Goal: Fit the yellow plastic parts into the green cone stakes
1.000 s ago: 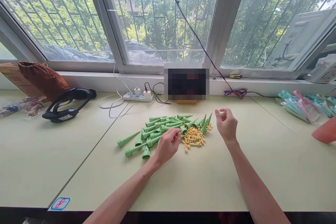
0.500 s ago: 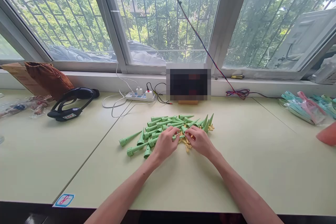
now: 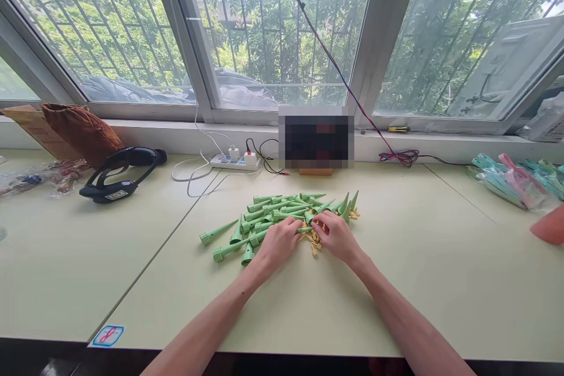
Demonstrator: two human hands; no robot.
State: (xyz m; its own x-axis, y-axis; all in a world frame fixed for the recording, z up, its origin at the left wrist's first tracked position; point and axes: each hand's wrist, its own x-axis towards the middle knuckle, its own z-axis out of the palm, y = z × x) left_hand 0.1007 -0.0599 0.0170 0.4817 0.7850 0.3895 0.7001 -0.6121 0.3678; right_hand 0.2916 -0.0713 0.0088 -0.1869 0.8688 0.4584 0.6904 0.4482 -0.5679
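Observation:
My left hand point(image 3: 282, 241) is closed around a green plastic spike point(image 3: 305, 229), whose narrow end points right toward my other hand. Fingers pinched, my right hand point(image 3: 337, 237) meets the end of that spike; whatever small piece they hold is hidden. Under and between the hands lie small yellow plastic pieces point(image 3: 314, 245). Around my left hand spreads a heap of green spikes with wide collared ends point(image 3: 264, 209), most lying flat. Several green cones point(image 3: 348, 208) stand upright behind my right hand.
A black headset point(image 3: 126, 173) lies at the left near a brown pouch point(image 3: 83, 132). A white power strip point(image 3: 235, 161) with cables sits at the back, beside a blurred dark box point(image 3: 317, 141). Bagged coloured plastic parts point(image 3: 511, 179) and a red object point(image 3: 549, 225) are at the right.
The fingers of my left hand have curled in more closely round the spike and shifted slightly. My right hand stays at the spike's tip, moved only a little.

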